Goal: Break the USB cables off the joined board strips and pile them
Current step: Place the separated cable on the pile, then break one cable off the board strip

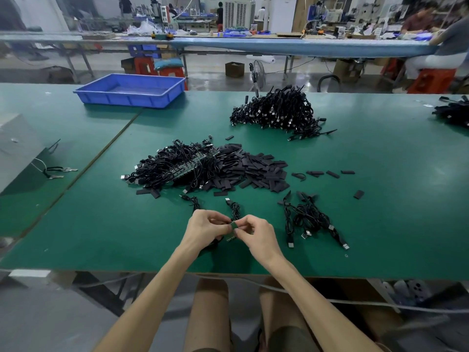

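My board strip runs lengthwise toward me; its cable trails away; my left hand and right hand pinch it, fingers curled

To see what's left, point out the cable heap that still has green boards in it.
The middle heap beside the flat black pieces: green boards run through it; the others show only black cables.

The bench is plain dark green. The cables and small sleeves are black, the board strips green. The tray is bright blue.
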{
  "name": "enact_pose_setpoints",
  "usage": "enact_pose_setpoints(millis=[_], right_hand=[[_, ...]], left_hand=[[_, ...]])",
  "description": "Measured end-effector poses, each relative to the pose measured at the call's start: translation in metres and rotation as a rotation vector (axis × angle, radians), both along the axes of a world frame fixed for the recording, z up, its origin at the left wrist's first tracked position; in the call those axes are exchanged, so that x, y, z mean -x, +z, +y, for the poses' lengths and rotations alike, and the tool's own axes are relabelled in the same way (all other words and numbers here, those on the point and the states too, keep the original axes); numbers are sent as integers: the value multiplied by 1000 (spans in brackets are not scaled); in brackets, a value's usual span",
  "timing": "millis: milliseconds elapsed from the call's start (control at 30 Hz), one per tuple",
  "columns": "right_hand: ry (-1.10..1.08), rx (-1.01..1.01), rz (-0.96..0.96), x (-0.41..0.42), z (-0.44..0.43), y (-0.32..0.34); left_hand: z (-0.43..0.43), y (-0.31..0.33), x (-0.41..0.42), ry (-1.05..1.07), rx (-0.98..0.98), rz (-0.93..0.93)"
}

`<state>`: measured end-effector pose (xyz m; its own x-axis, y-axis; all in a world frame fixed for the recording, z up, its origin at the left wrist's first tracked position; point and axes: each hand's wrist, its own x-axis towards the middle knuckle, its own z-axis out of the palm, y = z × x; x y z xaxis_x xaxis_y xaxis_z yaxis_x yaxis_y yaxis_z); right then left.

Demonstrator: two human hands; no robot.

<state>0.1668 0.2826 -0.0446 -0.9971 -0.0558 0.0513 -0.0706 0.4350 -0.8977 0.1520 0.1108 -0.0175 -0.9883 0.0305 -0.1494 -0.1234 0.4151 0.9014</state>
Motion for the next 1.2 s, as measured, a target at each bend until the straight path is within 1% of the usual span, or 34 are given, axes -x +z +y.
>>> enact_pose_setpoints(millis=[67, 167, 333, 533, 600, 667, 800, 867, 900, 933, 967, 1033, 1067, 1133, 1200], right_hand=[[14, -14, 3, -1, 1, 0], [-24, -16, 8, -2, -1, -3], [-81, 34, 51, -6, -7, -9], [-113, 31, 107, -10, -15, -11], [-134, 47, 121, -9, -14, -9], [-170, 81, 135, -7, -9, -6], [-200, 206, 140, 1, 5, 4], [-189, 282, 131, 3, 10, 8], [-186, 331, 121, 4, 10, 9], [-186, 378, 112, 5, 10, 11], [-187, 413, 107, 5, 9, 12], [-177, 442, 112, 6, 8, 15], [-168, 450, 115, 6, 7, 17], [-158, 470, 113, 6, 7, 18], [-164, 483, 108, 6, 7, 18]], left_hand=[[1, 0, 0, 1, -16, -18], [4, 0, -2, 12, 0, -18], [9, 0, -4, 52, 28, 45], [18, -7, -7, 103, 76, 79], [16, -6, -5, 76, 134, 96], [7, -4, -1, 72, 237, 104], [-19, -3, 7, 101, 576, 75], [-23, -2, 7, 138, 777, 119], [-23, -2, 5, 151, 854, 170], [-21, -1, 5, 145, 881, 235], [-19, 0, 5, 115, 852, 276], [-14, 6, 7, -10, 725, 301], [-10, 8, 8, -102, 695, 313], [-3, 8, 10, -230, 712, 303], [0, 2, 10, -220, 829, 211]])
